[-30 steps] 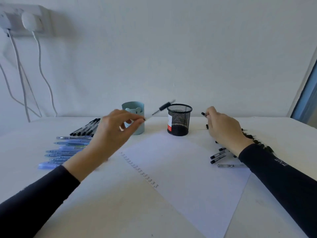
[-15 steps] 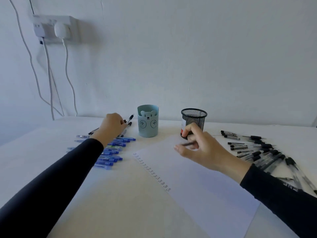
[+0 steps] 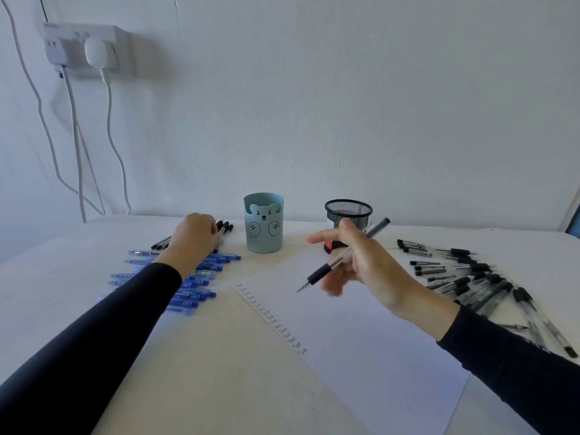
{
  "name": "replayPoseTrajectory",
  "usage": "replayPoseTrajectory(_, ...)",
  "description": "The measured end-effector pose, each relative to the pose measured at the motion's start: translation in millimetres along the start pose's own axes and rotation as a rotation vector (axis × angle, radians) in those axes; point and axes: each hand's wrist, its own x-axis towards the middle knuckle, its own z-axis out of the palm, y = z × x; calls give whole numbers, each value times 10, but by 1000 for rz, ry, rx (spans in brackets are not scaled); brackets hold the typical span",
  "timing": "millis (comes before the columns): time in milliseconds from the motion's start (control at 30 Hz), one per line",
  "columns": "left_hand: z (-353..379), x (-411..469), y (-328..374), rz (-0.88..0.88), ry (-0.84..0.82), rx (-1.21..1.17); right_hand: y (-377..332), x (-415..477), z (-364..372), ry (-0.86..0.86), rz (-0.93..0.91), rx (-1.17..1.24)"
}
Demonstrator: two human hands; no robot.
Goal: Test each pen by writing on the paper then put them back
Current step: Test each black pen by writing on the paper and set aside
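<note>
My right hand (image 3: 365, 265) holds a clear pen with a black grip (image 3: 323, 270), tip down and to the left, just above the white paper (image 3: 361, 334). A column of small written words runs along the paper's left edge. My left hand (image 3: 194, 238) rests knuckles up on the row of black pens (image 3: 224, 227) at the back left; whether it grips one is hidden. Blue pens (image 3: 201, 291) lie in rows under my left forearm. Many black pens (image 3: 464, 277) are spread out on the right.
A light blue bear pen cup (image 3: 263, 224) and a black mesh pen cup (image 3: 348, 215) stand behind the paper. A wall socket (image 3: 84, 50) with white cables hangs at the upper left. The table's right part holds the fanned pens.
My left hand carried a black pen to the back-left row and lowered onto it. My right hand picked a pen from the right pile and turned it into a writing grip over the paper.
</note>
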Motion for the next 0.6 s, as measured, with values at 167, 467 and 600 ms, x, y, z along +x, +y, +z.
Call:
replayPoseTrajectory(167,-132,-115,120,56,12,26,35,-35,58,-190,188,163)
replayPoseTrajectory(467,22,-747,375,497,-241,-137,128,-90,228,-204,100,-43)
replayPoseTrajectory(600,47,-857,488,610,-329,-129,105,-146,293,-230,114,-143)
